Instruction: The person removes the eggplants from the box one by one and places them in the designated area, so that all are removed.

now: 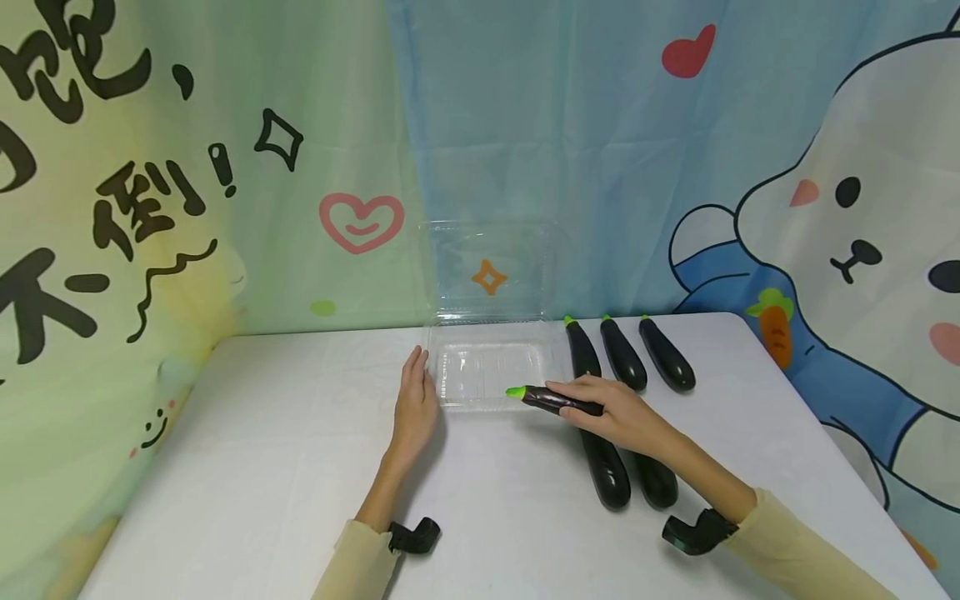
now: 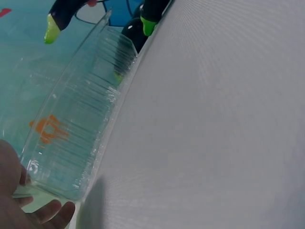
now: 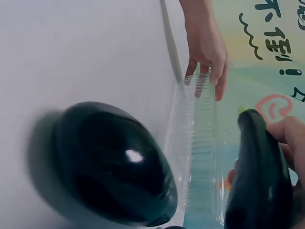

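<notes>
A clear plastic box [image 1: 491,367] stands on the white table with its lid [image 1: 491,271] raised at the back. My left hand [image 1: 416,408] rests against the box's left end, fingers extended; in the left wrist view those fingers [image 2: 50,212] lie by the box's end wall. My right hand [image 1: 611,408] grips a small dark eggplant [image 1: 543,397] with a bright green stem end. This eggplant is held over the right front part of the box, stem pointing left. Its blunt end is partly hidden by my fingers.
Right of the box, three eggplants lie in a back row, among them a middle one [image 1: 624,354] and a right one [image 1: 667,354]. Two more, a long one [image 1: 606,471] and its neighbour [image 1: 656,482], lie nearer, partly under my right arm. A printed curtain [image 1: 487,108] hangs behind.
</notes>
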Available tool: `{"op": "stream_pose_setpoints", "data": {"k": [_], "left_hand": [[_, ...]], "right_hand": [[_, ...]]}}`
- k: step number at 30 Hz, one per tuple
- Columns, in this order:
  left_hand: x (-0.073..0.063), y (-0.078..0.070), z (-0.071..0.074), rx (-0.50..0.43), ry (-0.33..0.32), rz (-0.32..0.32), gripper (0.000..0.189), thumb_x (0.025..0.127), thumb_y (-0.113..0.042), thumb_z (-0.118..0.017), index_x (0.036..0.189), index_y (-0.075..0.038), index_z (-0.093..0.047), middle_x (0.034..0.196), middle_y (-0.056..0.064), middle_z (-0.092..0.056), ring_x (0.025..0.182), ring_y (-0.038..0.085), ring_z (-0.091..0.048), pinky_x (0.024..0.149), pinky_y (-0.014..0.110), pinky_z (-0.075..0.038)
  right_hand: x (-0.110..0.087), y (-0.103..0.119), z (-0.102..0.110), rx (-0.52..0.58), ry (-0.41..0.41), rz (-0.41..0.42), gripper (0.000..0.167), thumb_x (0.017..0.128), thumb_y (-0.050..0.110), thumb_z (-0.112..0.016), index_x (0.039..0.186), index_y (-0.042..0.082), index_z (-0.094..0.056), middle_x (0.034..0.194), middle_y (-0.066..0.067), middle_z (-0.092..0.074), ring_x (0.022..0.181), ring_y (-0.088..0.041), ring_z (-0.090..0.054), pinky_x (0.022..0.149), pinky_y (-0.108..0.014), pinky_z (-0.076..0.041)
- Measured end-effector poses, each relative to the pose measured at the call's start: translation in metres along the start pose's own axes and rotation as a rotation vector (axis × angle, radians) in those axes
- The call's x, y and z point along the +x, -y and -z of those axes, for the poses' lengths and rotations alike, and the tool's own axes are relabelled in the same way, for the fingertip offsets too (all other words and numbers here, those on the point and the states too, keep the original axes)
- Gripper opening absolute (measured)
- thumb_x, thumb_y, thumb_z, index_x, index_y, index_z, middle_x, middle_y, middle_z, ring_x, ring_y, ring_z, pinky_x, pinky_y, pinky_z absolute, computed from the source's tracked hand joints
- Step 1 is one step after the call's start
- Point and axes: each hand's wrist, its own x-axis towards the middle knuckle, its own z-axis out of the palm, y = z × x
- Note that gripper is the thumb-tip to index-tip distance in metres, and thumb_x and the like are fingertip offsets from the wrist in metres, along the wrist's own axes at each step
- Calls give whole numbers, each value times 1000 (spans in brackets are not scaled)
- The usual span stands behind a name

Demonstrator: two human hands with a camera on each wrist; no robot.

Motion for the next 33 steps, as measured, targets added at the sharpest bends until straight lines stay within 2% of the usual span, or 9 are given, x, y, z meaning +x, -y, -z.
{"op": "stream_pose_setpoints", "data": {"k": [4,14,20,25,33], "left_hand": [[0,0,0,3,2,2,45,106,-16,-30,149,-4,-35,160,6,-27,148,26,-25,120,48,-26],[1,0,0,3,-3,-3,45,105,-14,-31,149,-3,-34,160,7,-27,148,27,-25,121,48,-25],[1,-1,0,2,3,8,46,105,-16,-30,149,-4,-34,160,5,-27,148,26,-25,121,48,-25],[0,0,0,11,-5,8,46,105,-17,-30,149,-4,-34,160,6,-27,148,26,-26,121,48,-26],[-1,-1,1,-2,8,2,46,106,-18,-29,149,-3,-33,160,7,-26,148,27,-25,120,49,-26]], "right_hand": [[-6,-1,0,16,-43,12,41,91,25,-66,132,22,-62,111,-4,-68,81,-8,-52,64,-20,-46],[-26,-11,3,27,-100,-17,41,93,21,-63,134,20,-60,111,-6,-68,83,-8,-52,64,-20,-48],[-32,-16,4,25,-149,40,44,88,16,-70,131,19,-63,105,-3,-67,80,-4,-52,63,-20,-47],[-35,-17,3,18,-161,52,51,82,21,-77,130,23,-63,107,-3,-68,84,-3,-54,65,-20,-49],[-37,-16,0,34,-175,74,50,81,16,-78,129,20,-65,106,-4,-69,86,-2,-57,66,-19,-52]]}}
